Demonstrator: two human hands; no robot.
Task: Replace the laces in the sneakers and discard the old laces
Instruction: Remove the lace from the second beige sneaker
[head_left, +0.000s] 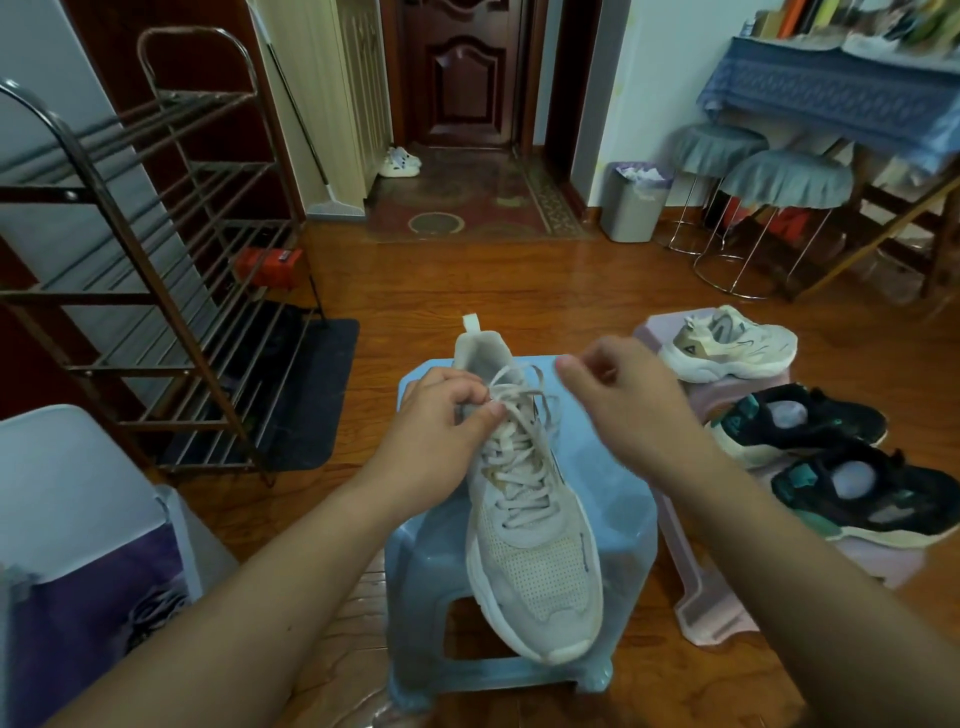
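A white sneaker (530, 545) lies on a light blue plastic stool (618, 525), toe toward me, heel away. Its off-white lace (519, 447) is threaded through the eyelets, with loose loops at the top. My left hand (441, 421) pinches the lace at the top left eyelets. My right hand (618, 400) hovers to the right of the shoe's collar, fingers curled, thumb and forefinger close together; the blur hides whether it holds a lace end.
A pink stool (717, 608) at the right carries a second white sneaker (732, 345) and two black sneakers (852, 467). A metal shoe rack (156, 291) stands left. A grey bin (636, 202) sits by the far wall. A white bin with a purple liner (78, 519) is near left.
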